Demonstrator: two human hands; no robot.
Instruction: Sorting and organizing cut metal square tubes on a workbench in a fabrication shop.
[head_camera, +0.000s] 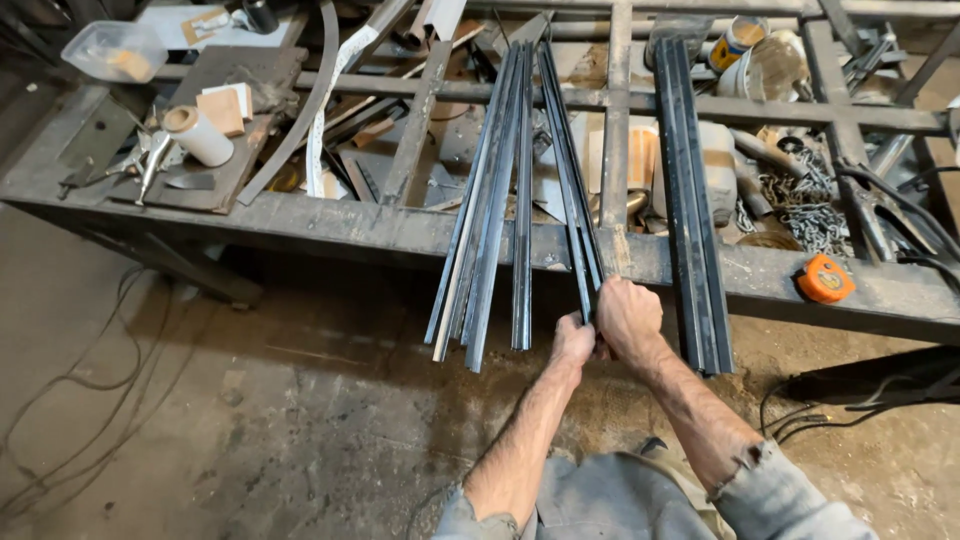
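Two thin grey steel strips (578, 215) overhang the rusty metal bench (330, 230) edge; the left hand (573, 340) and right hand (627, 318) both clench their near ends. At nine o'clock, more strips (490, 220) lie untouched; at three o'clock, an orange tape measure (825, 279).

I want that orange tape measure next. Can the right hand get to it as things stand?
Probably yes: the tape measure lies uncovered on the bench edge, right of the right hand, though that hand now grips metal strips.
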